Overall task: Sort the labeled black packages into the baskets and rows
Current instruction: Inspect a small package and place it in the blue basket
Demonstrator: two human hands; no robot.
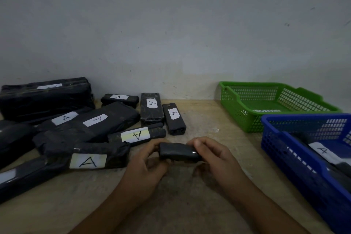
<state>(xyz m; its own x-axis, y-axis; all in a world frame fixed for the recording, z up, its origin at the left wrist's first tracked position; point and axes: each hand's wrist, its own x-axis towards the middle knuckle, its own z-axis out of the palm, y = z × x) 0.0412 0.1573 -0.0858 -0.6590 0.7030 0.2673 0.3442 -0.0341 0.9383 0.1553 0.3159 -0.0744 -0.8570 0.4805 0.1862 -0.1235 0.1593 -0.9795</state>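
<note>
A pale wooden table (205,119) stands against a scuffed grey-white wall (171,24).

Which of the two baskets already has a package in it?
The blue basket, nearer the person: a black package labelled A lies inside. The green basket behind it shows no package.

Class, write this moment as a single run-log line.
hands: left hand and right hand grip small black package, label unseen | blue basket: holds package labeled A | green basket: no package seen

Blue basket (296,159) runs off the right edge; the label (266,110) in the green basket (237,118) is unreadably blurred
</note>
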